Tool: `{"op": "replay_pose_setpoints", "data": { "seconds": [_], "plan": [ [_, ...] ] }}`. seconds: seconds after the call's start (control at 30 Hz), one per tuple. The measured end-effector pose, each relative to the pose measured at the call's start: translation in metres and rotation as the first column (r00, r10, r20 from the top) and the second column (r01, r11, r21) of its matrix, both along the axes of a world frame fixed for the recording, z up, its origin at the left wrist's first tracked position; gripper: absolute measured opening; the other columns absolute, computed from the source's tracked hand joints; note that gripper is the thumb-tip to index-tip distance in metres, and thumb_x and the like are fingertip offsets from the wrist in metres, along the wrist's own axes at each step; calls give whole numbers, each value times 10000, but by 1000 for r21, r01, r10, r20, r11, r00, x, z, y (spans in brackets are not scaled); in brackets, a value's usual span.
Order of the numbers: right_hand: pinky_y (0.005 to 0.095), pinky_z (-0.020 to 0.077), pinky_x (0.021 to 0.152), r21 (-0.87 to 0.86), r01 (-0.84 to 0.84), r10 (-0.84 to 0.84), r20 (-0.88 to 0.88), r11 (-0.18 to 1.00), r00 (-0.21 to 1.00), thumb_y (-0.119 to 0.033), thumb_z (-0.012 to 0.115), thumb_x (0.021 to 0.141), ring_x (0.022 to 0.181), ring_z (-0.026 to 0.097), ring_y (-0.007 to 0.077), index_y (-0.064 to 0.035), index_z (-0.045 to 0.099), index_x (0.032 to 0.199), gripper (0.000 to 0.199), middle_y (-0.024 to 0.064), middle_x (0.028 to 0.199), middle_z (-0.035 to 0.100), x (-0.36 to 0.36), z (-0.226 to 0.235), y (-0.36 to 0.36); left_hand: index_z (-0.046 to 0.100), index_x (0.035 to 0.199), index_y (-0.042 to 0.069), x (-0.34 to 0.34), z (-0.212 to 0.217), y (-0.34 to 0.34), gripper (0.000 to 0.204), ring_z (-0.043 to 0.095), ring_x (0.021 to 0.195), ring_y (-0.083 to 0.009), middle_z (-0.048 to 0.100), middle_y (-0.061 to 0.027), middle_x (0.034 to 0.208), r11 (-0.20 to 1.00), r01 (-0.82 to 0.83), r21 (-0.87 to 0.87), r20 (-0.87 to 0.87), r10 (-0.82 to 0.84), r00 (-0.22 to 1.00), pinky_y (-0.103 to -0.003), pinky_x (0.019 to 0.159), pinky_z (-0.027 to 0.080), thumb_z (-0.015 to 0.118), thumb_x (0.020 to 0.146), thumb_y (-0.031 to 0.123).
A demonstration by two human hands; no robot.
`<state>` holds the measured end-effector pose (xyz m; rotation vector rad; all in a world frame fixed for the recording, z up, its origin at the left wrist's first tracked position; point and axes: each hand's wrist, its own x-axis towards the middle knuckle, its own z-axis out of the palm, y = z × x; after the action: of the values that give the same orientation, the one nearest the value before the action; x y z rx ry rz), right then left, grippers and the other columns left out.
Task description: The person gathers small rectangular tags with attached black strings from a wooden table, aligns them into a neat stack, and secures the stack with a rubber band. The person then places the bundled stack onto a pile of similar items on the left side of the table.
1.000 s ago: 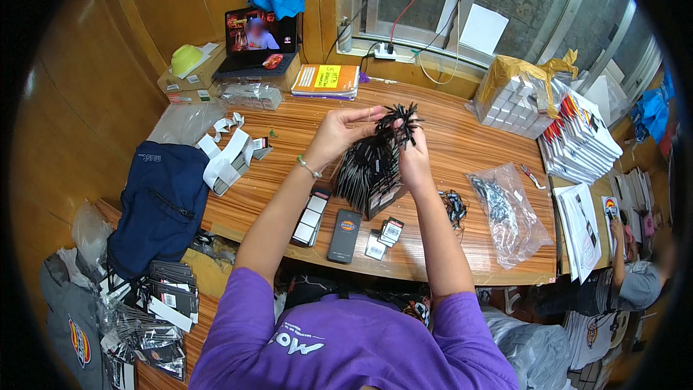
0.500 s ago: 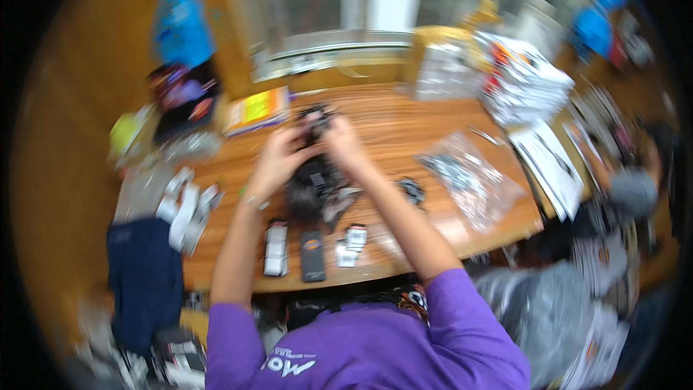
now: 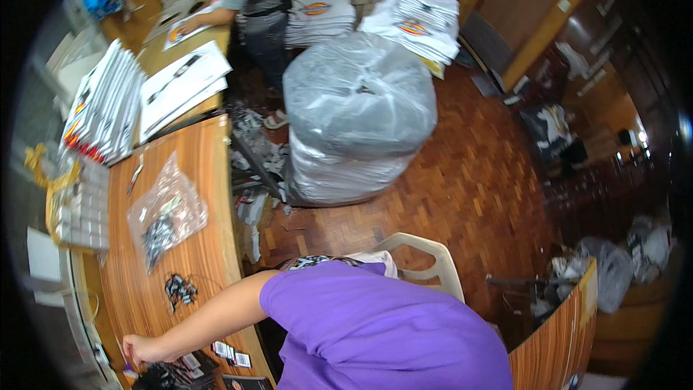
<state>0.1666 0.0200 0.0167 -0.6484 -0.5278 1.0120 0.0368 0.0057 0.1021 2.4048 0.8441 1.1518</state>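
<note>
My right hand (image 3: 143, 349) is low over the left part of the wooden table (image 3: 206, 245), fingers curled downward. What they grip, if anything, is hidden. Just beside it lies a dark heap of black pieces with small tags (image 3: 184, 374), cut off by the lower edge of the picture. White barcode labels (image 3: 231, 354) sit at the table's edge, above a black card (image 3: 245, 383). Farther along are a small tangled black-and-white bundle (image 3: 180, 290) and a clear plastic bag (image 3: 170, 213) with dark pieces inside. My left hand is out of the picture.
Stacked white folded garments (image 3: 108, 105) and white sheets (image 3: 180, 87) stand past the table's end. A large plastic-wrapped bale (image 3: 361, 115) rises from the parquet floor. Behind me is a pale plastic chair (image 3: 433, 260). Another person (image 3: 256, 14) works at the far table.
The view has swung to the right, bringing in the bale, floor and other person. My left hand, earlier beside the right one at a dark item, has left the picture.
</note>
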Motion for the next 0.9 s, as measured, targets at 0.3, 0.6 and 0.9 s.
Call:
{"op": "replay_pose_setpoints", "data": {
  "seconds": [0.3, 0.6, 0.9],
  "plan": [
    [330, 401, 557, -143, 205, -170, 226, 968, 959, 4, 563, 595, 679, 493, 191, -69, 525, 735, 162, 53, 697, 511, 25, -74, 0, 579, 1005, -36, 39, -15, -14, 238, 563, 891, -234, 604, -154, 997, 985, -111, 136, 45, 105, 993, -329, 825, 443, 580, 842, 137],
    [289, 458, 489, -97, -128, 150, 285, 987, 947, -10, 583, 616, 599, 560, 157, -55, 632, 749, 149, 58, 710, 619, -24, -62, -35, 565, 1057, -30, 35, -31, 3, 268, 559, 916, -218, 592, -154, 1048, 974, -201, 104, 59, 195, 979, -320, 843, 439, 569, 849, 139],
    [302, 439, 608, 290, 58, -113, 179, 955, 977, -53, 605, 608, 723, 529, 170, -54, 572, 684, 83, 51, 743, 542, -31, -31, -47, 550, 1108, -24, -54, -29, 28, 302, 556, 941, -201, 581, -154, 1099, 880, -476, 4, -12, 476, 879, -311, 861, 435, 559, 855, 141]
  ]
}}
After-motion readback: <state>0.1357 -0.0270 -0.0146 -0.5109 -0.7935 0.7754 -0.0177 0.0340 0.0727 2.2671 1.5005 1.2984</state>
